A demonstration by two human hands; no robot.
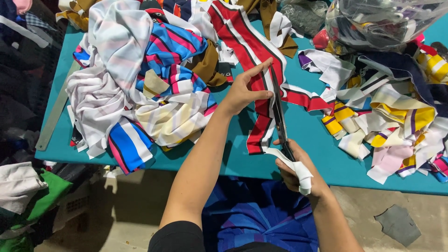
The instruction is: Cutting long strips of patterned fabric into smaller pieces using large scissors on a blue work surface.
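Observation:
My left hand [247,88] pinches a long red, white and black striped fabric strip [249,46] that lies across the teal table [308,135]. My right hand [298,170] grips a pair of long dark scissors [279,112], whose handles are wrapped in white cloth. The blades run along the right edge of the strip, tips next to my left fingers. A cut end of the strip hangs near the table's front edge.
A heap of striped blue, pink, white and yellow fabric [140,79] fills the left of the table. Small cut scraps [392,121] pile up at the right, under a clear plastic bag [378,21]. A metal ruler [56,109] lies along the left edge.

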